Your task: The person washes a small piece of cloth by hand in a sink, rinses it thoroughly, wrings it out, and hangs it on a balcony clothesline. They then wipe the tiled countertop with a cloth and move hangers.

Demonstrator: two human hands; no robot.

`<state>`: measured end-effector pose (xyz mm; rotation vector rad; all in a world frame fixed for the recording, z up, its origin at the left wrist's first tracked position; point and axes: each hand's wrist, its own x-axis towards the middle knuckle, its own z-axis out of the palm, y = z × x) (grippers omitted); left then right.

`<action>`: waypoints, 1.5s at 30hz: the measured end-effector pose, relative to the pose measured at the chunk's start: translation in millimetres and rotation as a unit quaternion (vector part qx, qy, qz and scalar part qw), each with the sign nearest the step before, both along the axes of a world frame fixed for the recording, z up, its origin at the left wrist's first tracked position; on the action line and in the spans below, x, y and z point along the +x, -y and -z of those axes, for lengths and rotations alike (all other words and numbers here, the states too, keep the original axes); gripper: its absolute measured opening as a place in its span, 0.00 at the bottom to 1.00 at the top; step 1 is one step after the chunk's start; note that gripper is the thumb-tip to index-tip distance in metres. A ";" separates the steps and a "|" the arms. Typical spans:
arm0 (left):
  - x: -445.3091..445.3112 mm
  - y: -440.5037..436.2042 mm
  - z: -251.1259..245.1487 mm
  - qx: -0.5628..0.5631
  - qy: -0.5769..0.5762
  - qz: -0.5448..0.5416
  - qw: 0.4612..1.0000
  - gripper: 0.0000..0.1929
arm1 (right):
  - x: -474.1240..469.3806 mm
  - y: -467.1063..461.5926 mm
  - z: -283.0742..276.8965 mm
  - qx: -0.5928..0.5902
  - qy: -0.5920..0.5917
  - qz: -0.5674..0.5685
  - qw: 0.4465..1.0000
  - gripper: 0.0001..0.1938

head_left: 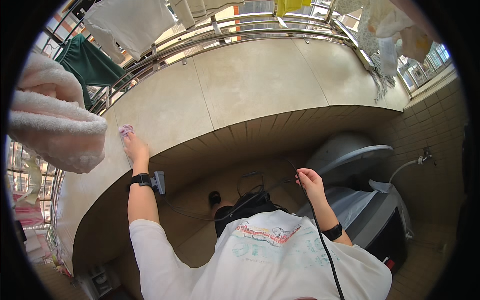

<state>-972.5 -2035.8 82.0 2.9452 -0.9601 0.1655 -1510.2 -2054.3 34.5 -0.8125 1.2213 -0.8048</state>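
Observation:
My left hand (136, 149) reaches out over the pale tiled balcony ledge (258, 78) and grips a crumpled pink-and-white cloth (126, 129) pressed on the ledge's surface. On the other side, my right hand (310, 179) is raised over the floor with thumb and fingers closed around a black cable (318, 228), which runs down across my white shirt. A black strap with a small grey device (159, 182) sits on my left wrist, and a cable leads from it towards my waist.
Pink fleecy fabric (56, 123) hangs at the left, near the ledge. Green shorts (88, 63) and other laundry hang along the metal railing (240, 35). A grey-and-black appliance (378, 221), partly under plastic, stands at the right beside a round grey lid (356, 153) and a hose (401, 167).

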 end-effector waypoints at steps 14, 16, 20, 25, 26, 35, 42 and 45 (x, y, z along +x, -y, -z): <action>-432.2 237.7 2.9 -0.088 -0.074 0.538 0.835 0.19 | -84.2 -57.3 -18.8 -0.042 -0.007 0.171 0.984 0.08; -384.0 226.1 -1.8 -0.051 -0.009 0.522 0.852 0.21 | -87.0 -51.7 -21.5 -0.053 0.004 0.184 0.981 0.08; -232.6 185.4 -12.4 -0.011 -0.016 0.304 0.952 0.26 | -90.9 -37.0 -22.5 -0.062 0.000 0.183 0.981 0.08; -217.6 196.6 5.3 -0.066 -0.005 0.271 0.960 0.22 | -92.8 -24.4 -19.9 -0.078 -0.010 0.210 0.974 0.08; -244.7 207.4 9.3 -0.072 -0.002 0.307 0.949 0.19 | -92.2 -21.3 -19.8 -0.081 -0.013 0.209 0.974 0.08; -389.7 258.8 6.1 -0.055 -0.147 0.574 0.804 0.24 | -60.2 52.9 -24.4 -0.119 -0.035 0.148 0.981 0.08; -127.0 253.5 26.6 -0.025 -0.069 0.212 0.974 0.19 | -59.8 86.8 -8.5 -0.073 -0.012 0.093 0.993 0.09; -26.6 227.9 40.6 -0.009 -0.095 0.032 0.995 0.17 | -73.0 102.8 -4.2 -0.054 0.002 0.085 0.995 0.08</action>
